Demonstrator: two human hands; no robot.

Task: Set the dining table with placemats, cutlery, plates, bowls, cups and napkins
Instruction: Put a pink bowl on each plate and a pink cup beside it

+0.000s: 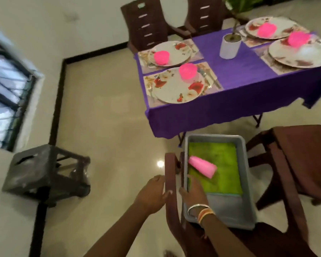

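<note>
Both arms reach forward from the near edge, forearms bare. The right hand (192,192), bangles at the wrist, lies inside the grey tray (228,206), palm down with fingers stretched out flat along the tray's left wall, holding nothing. Its fingertips rest at the near left edge of the green cloth (220,160) that lines the tray's far part. Just beyond those fingertips a pink cup (202,166) lies on its side on the cloth, not touched. The left hand (152,191) hangs outside the tray, left of the brown chair armrest (171,182), fingers loosely straight and empty, its thumb at the armrest's side; blur hides whether it touches. The tray sits on that chair's seat. Farther off stands the dining table (239,71) under a purple cloth, with four floral placemats, each bearing a plate (174,89) with a pink bowl (187,70) on it, and a white plant pot (230,46) in the middle. A dark stool (35,173) stands at the left wall.
</note>
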